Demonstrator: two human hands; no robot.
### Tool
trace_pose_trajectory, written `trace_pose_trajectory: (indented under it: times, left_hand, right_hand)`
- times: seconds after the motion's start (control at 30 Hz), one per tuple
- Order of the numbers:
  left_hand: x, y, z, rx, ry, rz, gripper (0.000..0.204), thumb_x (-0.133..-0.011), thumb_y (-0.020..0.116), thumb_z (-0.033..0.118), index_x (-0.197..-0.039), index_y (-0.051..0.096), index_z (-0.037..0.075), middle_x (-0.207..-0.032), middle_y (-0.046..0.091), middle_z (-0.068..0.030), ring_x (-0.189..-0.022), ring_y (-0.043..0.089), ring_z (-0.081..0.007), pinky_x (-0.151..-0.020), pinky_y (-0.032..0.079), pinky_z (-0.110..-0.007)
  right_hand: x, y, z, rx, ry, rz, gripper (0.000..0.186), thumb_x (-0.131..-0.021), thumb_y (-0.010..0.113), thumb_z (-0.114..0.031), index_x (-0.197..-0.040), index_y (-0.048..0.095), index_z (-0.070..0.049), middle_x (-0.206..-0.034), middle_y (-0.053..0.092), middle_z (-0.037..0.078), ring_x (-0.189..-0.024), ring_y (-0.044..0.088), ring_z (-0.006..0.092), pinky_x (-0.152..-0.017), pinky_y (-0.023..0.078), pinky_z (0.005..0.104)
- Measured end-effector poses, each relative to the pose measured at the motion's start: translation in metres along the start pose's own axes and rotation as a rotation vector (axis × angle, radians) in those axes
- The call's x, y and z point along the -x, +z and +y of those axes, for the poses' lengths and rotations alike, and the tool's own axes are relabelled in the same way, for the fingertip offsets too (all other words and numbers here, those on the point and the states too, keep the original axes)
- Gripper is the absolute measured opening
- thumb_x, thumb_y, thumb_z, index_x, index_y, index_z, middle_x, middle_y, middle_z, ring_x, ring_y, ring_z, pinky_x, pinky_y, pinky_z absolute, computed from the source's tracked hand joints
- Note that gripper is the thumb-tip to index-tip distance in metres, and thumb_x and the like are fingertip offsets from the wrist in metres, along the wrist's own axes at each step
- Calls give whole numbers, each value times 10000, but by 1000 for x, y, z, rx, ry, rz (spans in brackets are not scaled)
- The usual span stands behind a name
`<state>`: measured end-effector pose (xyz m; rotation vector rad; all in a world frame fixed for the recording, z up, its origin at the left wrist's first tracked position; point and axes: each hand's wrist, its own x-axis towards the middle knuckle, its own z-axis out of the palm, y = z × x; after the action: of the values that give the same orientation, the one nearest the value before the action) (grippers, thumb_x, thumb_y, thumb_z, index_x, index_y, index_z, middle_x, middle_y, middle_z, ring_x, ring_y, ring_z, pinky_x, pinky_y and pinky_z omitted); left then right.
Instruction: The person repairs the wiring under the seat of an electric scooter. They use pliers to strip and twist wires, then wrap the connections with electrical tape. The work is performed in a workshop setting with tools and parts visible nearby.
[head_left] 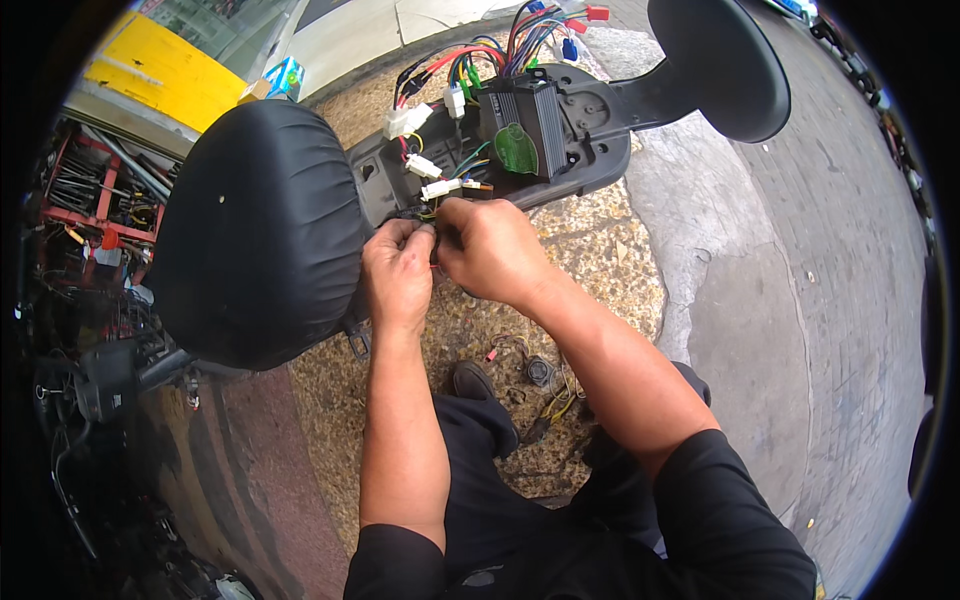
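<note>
My left hand [398, 262] and my right hand [492, 250] meet at the near edge of a black plastic base, fingers pinched together. Thin wires [428, 213] run in between them, and a bit of red shows below the fingertips; the exact grip point is hidden. Just beyond lie white plug connectors [440, 188] on coloured leads. A finned black controller box [522, 128] with a green sticker sits on the base [605, 160]. From its far end rises a bundle of coloured wires [515, 50] with red, blue and green plugs.
A large black padded seat [265, 235] stands left of my left hand; a smaller black pad [725, 70] juts out at the far right. Loose wiring with a round black part [540, 372] lies on the ground by my shoe [472, 380]. Red racks [100, 200] of tools stand far left.
</note>
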<state>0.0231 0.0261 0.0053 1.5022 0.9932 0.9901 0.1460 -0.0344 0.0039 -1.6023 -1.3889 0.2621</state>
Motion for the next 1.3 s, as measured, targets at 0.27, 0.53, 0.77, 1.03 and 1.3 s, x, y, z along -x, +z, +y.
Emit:
trace_pose_trajectory:
  times: [0.27, 0.53, 0.77, 1.03, 1.3]
  left_hand:
    - [6, 4, 8, 61, -74, 20, 169, -905, 607, 131, -816, 645, -7, -687, 622, -28, -522, 540, -89, -449, 436, -255]
    - [4, 10, 1, 62, -48, 145, 77, -892, 589, 60, -905, 582, -16, -720, 606, -53, -527, 547, -103, -440, 445, -265]
    - [6, 13, -3, 57, 0, 157, 69, -890, 579, 5, -914, 516, -11, -724, 598, -60, -554, 541, -92, -451, 434, -259]
    - [0, 10, -13, 15, -13, 150, 134, -902, 602, 66, -967, 590, -50, -770, 621, -81, -526, 560, -122, -414, 437, -271]
    - [2, 8, 4, 56, -94, 102, 161, -898, 576, 105, -827, 629, -30, -715, 620, -47, -544, 548, -100, -471, 425, -250]
  right_hand:
    - [0, 7, -1, -274, 245, 31, 151, -768, 647, -121, -836, 711, -1, -754, 681, 218, -736, 681, 389, -690, 543, 435]
    - [3, 7, -6, -337, 271, 3, 155, -794, 623, -120, -843, 723, -12, -727, 683, 199, -726, 694, 367, -695, 549, 422]
    - [2, 6, -5, -373, 322, -49, 183, -810, 611, -128, -848, 724, 11, -739, 685, 223, -746, 707, 352, -706, 552, 417]
    - [8, 20, 7, -821, 502, -90, 227, -844, 648, -158, -886, 721, 53, -734, 702, 136, -663, 649, 163, -635, 520, 333]
    - [7, 14, -3, -769, 589, -53, 212, -866, 662, -138, -822, 701, 65, -709, 667, 88, -632, 611, 146, -593, 497, 317]
